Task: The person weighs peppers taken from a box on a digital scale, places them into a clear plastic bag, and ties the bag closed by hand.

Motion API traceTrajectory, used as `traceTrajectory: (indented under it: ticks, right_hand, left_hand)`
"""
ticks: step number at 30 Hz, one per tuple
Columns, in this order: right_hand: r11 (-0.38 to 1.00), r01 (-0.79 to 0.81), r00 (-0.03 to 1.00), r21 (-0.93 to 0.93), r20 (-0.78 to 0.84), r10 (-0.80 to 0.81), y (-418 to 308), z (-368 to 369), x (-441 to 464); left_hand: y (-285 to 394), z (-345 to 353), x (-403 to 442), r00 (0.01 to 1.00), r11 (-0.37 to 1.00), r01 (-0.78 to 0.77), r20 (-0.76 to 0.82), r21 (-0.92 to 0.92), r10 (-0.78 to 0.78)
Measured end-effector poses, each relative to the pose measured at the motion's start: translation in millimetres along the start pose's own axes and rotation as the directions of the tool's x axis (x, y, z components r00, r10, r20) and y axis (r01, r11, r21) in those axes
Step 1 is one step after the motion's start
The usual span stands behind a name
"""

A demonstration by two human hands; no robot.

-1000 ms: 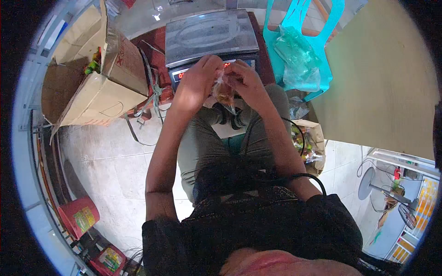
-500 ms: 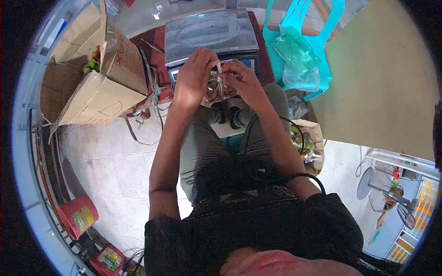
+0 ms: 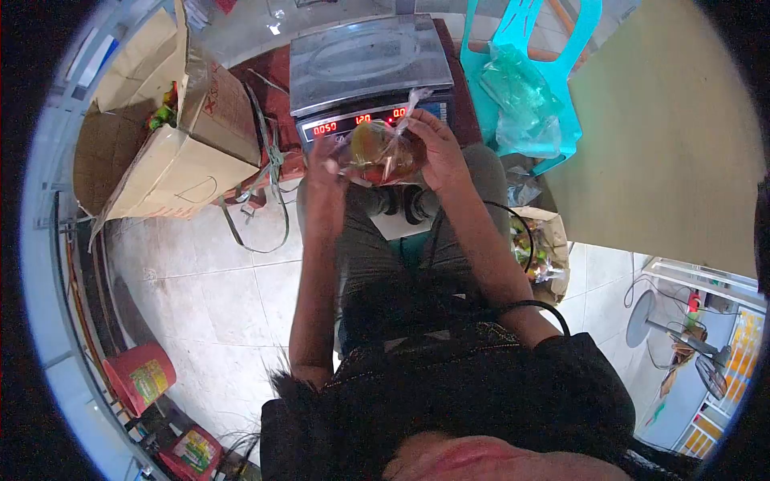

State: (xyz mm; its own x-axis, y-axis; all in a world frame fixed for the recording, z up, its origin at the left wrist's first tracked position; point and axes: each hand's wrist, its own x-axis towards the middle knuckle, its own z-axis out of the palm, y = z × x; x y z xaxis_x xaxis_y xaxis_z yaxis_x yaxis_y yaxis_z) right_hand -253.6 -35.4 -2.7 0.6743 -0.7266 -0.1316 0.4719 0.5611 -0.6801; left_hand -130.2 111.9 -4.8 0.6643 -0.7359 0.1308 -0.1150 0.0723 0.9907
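A clear plastic bag (image 3: 377, 156) with yellow, green and reddish contents hangs in front of the digital scale (image 3: 369, 68), its twisted neck pointing up. My right hand (image 3: 439, 152) has its fingers closed on the bag near the neck. At the bag's left side is my left hand (image 3: 325, 172), smeared by motion, so its grip cannot be made out. Red digits glow on the scale's display (image 3: 357, 122). The scale's metal plate carries nothing.
On the left stands an open cardboard box (image 3: 184, 152) with colourful packs inside. A turquoise chair (image 3: 565, 96) holds green plastic bags (image 3: 517, 88). Below it sits a smaller box (image 3: 553, 256) of filled packs. A wooden panel (image 3: 666, 136) rises at right.
My hands have moved apart from the bag's neck; the left one has dropped lower. The bag has tilted, showing its contents, and the scale's red display is now uncovered.
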Motion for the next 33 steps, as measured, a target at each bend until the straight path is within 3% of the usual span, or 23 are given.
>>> traceTrajectory:
  ticks: [2, 3, 4, 7, 10, 13, 19, 22, 25, 28, 31, 33]
  right_hand:
    - [1.000, -0.004, 1.000, 0.010, -0.017, 0.005, 9.1, -1.2, -2.3]
    - [1.000, -0.014, 1.000, 0.014, -0.010, 0.014, 14.8, -4.0, -2.0]
    - [1.000, -0.020, 1.000, 0.018, -0.001, 0.020, 13.6, 0.1, -2.5]
    - [0.999, -0.046, 0.999, 0.028, -0.013, 0.046, 2.8, 8.6, -12.7]
    - [0.994, 0.011, 0.997, -0.107, -0.075, -0.019, 2.9, 1.6, -9.9]
    - [0.992, 0.073, 0.997, -0.102, 0.019, -0.072, -1.5, -3.5, -6.4]
    - [0.998, 0.050, 0.999, -0.026, 0.004, -0.050, -2.1, -13.0, -5.9]
    - [0.998, 0.009, 1.000, -0.060, -0.021, -0.010, -5.0, -15.6, -6.6]
    - [0.989, -0.136, 0.988, -0.062, 0.065, 0.139, -21.0, -19.4, -16.6]
    - [0.931, -0.106, 0.964, -0.349, 0.195, 0.183, -23.8, -28.3, -40.0]
    - [0.952, -0.198, 0.963, -0.233, 0.135, 0.233, -35.4, -49.6, -53.9]
    - [0.959, -0.226, 0.961, -0.172, 0.121, 0.249, -49.7, -60.4, -72.7]
  left_hand:
    - [0.1, 13.3, -11.5, 0.986, 0.988, 0.136, 0.091, 0.077, -0.143]
    - [-8.6, 23.0, -16.2, 0.958, 0.944, 0.272, 0.140, -0.184, -0.249]
    - [-8.3, 30.8, -17.4, 0.919, 0.816, 0.393, 0.216, -0.423, -0.330]
    - [-0.6, 39.7, -19.7, 0.951, 0.701, 0.283, 0.284, -0.654, -0.119]
    - [-8.7, 38.3, -20.2, 0.945, 0.694, 0.326, 0.241, -0.642, -0.221]
    - [-10.6, 41.7, -19.4, 0.942, 0.673, 0.328, 0.285, -0.663, -0.179]
    - [-1.6, 48.5, -20.4, 0.939, 0.669, 0.341, 0.277, -0.661, -0.205]
    - [9.8, 55.3, -21.7, 0.961, 0.731, 0.270, 0.222, -0.626, -0.165]
    - [-3.4, 41.0, -23.7, 0.917, 0.933, 0.347, 0.244, -0.102, -0.314]
    - [-3.1, 53.9, -26.2, 0.857, 0.888, 0.406, 0.426, -0.214, -0.289]
    - [15.0, 77.2, -37.3, 0.892, 0.910, 0.365, 0.355, -0.197, -0.280]
    - [22.5, 87.0, -37.7, 0.885, 0.952, 0.267, 0.430, -0.150, -0.181]
